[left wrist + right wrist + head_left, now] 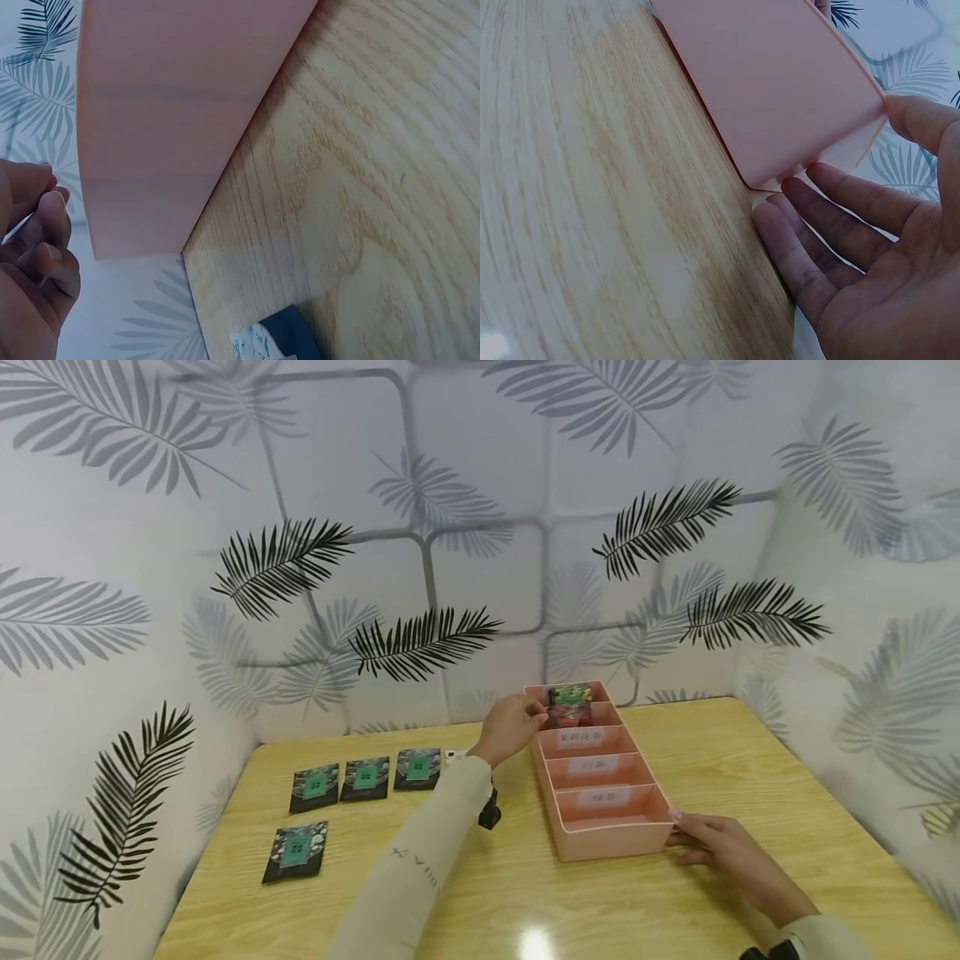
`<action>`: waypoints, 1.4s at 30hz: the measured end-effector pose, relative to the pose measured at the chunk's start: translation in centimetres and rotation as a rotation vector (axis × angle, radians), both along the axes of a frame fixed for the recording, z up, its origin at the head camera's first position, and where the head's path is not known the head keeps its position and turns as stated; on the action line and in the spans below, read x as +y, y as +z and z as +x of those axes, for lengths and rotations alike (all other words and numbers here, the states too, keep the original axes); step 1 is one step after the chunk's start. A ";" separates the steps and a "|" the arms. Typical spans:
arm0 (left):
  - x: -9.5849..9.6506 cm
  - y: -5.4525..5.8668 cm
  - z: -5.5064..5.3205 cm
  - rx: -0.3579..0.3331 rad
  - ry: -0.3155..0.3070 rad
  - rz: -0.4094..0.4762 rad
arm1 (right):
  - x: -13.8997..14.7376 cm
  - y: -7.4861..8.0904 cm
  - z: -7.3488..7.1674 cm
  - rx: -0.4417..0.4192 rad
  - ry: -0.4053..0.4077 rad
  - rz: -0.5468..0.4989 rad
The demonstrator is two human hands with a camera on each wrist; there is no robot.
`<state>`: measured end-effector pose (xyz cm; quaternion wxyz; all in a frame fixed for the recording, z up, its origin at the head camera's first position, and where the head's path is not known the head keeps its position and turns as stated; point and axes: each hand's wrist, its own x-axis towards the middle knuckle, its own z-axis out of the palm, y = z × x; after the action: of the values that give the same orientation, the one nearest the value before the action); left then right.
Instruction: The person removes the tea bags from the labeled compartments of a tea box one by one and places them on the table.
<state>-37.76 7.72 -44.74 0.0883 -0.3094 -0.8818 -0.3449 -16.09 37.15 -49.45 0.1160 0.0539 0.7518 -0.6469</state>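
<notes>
A long pink divided box (611,842) stands on the table. A packet with a green label (570,695) is in its farthest compartment, and a dark reddish packet (568,716) is in the one before it. My left hand (512,727) is over the box's left rim, beside the reddish packet. Its fingers are loosely bent, and the left wrist view shows nothing between the fingertips (54,196). At the box's near right corner my right hand (712,846) grips it, thumb on the rim and fingers (847,196) against the lower edge.
Several dark packets with green labels (417,767) lie on the left of the wooden table (540,910), one nearer packet (296,852) apart from the row. A white-patterned packet (454,755) is partly hidden by the left arm. Handwritten labels (592,766) mark the nearer compartments. A leaf-patterned wall stands behind.
</notes>
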 end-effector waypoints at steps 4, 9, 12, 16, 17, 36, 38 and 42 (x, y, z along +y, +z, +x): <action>0.7 -0.3 -0.1 -0.014 0.016 -0.029 | -0.2 0.0 0.1 -0.004 -0.015 0.005; 1.5 -0.2 0.0 -0.021 0.041 -0.076 | -0.1 0.0 0.1 -0.002 -0.007 -0.004; 1.8 -0.2 -0.1 -0.030 0.068 -0.099 | 0.1 0.0 0.1 -0.005 0.004 -0.016; 2.1 -0.4 -0.2 -0.028 0.106 -0.135 | 0.1 -0.2 0.2 -0.010 0.014 -0.031; 2.2 -0.4 -0.2 -0.028 0.112 -0.143 | 0.2 -0.2 0.2 -0.009 0.013 -0.033; 3.2 -0.6 -0.6 -0.020 0.190 -0.178 | 0.3 -0.3 0.3 0.005 0.026 -0.031; 3.2 -0.4 -0.5 -0.023 0.188 -0.176 | 0.3 -0.2 0.3 0.010 0.030 -0.030; 3.3 -0.2 -0.4 -0.026 0.162 -0.145 | 0.3 -0.2 0.3 0.009 0.009 -0.022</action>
<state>-38.16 11.02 -44.98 0.0818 -0.2382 -0.9276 -0.2758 -15.83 37.50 -49.63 0.1159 0.0465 0.7455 -0.6548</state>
